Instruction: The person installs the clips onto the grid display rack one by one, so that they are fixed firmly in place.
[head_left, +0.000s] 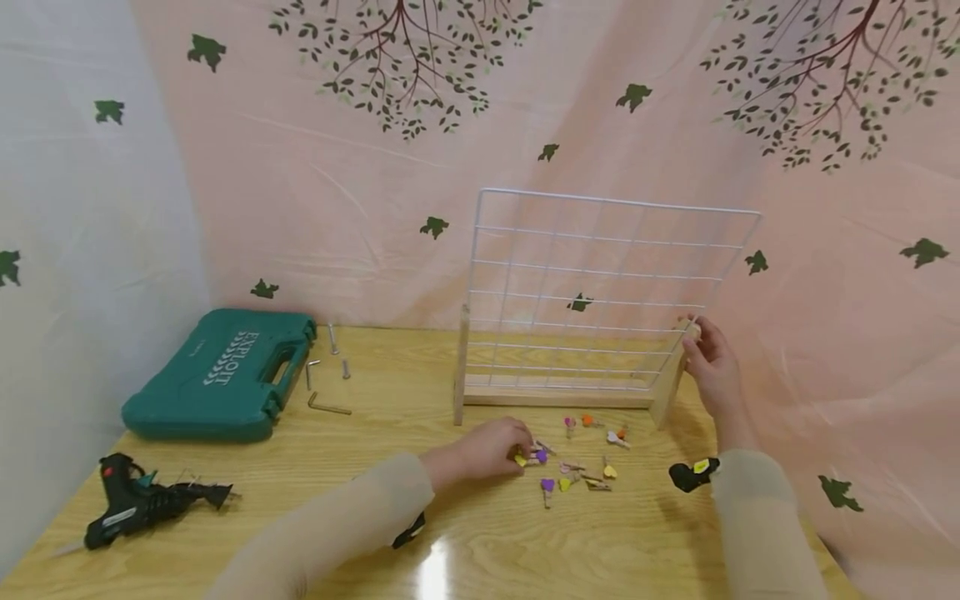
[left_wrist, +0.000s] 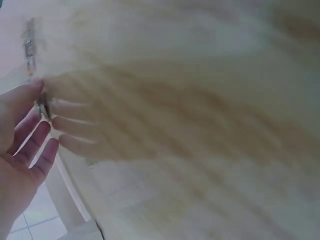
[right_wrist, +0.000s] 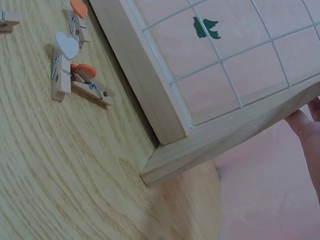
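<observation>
A white wire grid [head_left: 570, 275] leans back in a wooden stand [head_left: 555, 398] on the table. My right hand [head_left: 716, 367] grips the top of the stand's right side board [right_wrist: 225, 137], beside the grid's edge. Low over the tabletop, my left hand [head_left: 487, 450] pinches a small clothespin [left_wrist: 44, 106] between thumb and fingers. A yellow heart [head_left: 520, 459] shows at those fingertips in the head view. Several mini clothespins with coloured hearts lie in front of the stand, among them a purple-heart one [head_left: 547, 486] and a white-heart one [right_wrist: 62, 65].
At the left back lies a green tool case [head_left: 217, 375]. Bolts [head_left: 333, 339] and hex keys [head_left: 330, 406] are beside it. A black glue gun [head_left: 142, 504] rests at the front left. Behind the table hangs a pink printed cloth [head_left: 360, 225].
</observation>
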